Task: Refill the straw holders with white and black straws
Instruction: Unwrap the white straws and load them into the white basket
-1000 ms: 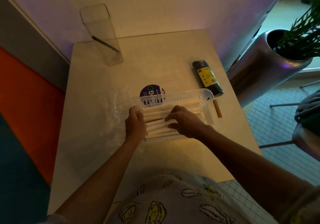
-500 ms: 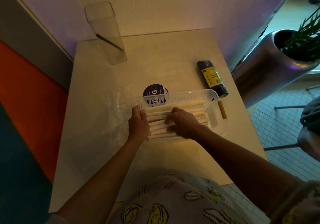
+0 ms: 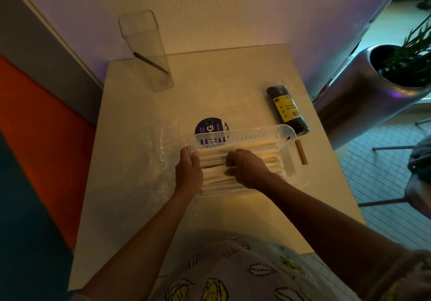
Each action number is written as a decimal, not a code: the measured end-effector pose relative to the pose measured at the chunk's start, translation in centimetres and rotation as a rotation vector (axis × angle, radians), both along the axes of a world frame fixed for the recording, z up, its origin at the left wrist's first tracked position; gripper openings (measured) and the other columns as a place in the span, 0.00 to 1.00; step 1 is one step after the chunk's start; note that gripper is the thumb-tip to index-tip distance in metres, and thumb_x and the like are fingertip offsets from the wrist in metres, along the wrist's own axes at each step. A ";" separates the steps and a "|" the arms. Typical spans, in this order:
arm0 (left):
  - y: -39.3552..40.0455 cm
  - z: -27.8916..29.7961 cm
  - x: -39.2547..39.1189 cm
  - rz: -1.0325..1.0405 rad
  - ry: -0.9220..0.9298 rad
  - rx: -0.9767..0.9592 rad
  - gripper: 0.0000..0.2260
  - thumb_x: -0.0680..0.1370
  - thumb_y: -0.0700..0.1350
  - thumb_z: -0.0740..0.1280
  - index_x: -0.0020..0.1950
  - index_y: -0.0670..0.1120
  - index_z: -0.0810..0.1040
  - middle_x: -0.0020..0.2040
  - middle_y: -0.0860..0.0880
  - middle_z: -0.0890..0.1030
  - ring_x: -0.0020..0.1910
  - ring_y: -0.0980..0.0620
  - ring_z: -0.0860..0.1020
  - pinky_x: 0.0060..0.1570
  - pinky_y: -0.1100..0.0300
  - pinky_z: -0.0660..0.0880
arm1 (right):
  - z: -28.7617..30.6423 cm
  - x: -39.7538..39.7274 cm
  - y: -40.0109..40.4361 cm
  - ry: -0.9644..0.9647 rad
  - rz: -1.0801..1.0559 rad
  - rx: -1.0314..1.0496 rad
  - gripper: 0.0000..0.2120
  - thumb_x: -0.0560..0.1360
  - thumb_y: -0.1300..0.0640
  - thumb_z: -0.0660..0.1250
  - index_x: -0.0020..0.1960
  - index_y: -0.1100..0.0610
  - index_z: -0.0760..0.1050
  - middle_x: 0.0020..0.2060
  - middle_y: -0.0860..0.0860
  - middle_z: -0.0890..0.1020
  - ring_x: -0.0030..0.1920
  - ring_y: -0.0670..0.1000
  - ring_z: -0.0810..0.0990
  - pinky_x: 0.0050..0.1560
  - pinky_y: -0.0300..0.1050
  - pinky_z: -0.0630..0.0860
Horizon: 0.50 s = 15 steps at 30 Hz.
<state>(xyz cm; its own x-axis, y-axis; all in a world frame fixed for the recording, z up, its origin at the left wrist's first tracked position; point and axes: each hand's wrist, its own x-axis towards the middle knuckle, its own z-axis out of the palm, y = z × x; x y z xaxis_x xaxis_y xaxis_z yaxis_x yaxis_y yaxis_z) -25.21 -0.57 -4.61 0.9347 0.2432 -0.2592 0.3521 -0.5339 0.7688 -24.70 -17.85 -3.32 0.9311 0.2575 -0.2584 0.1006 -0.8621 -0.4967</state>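
Over the basket, left hand gripping its end, right hand curled around white straws.

Bare forearms, a pale lavender garment printed with yellow lemons and dark-outlined leaves.

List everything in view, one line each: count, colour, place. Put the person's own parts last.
white straws: many, white, lying in the basket
basket: one, clear plastic, table centre
tall holder: one, clear, far left corner, one black straw inside
black straw pack: one, black with yellow label, right of the basket
tan stick: one, beside the basket's right end
plastic bag: one, clear, left of the basket
round sticker: one, purple, behind the basket
table: one, pale
planter: one, silver, right
left hand: on the basket's left end
right hand: on the white straws
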 end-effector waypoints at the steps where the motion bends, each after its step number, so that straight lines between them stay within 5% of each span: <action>1: 0.0 0.1 0.0 -0.001 0.003 -0.004 0.15 0.84 0.48 0.53 0.69 0.46 0.67 0.54 0.43 0.78 0.48 0.47 0.77 0.45 0.57 0.69 | -0.1 0.0 0.1 -0.013 -0.013 0.020 0.07 0.75 0.57 0.71 0.52 0.53 0.77 0.54 0.50 0.77 0.53 0.49 0.78 0.49 0.40 0.76; 15: 0.5 0.0 0.0 0.061 0.114 -0.122 0.16 0.82 0.56 0.54 0.56 0.46 0.74 0.49 0.46 0.79 0.49 0.46 0.77 0.52 0.52 0.75 | -1.0 -0.3 0.7 -0.115 0.027 0.025 0.08 0.78 0.58 0.68 0.56 0.56 0.80 0.59 0.54 0.77 0.56 0.51 0.78 0.56 0.46 0.79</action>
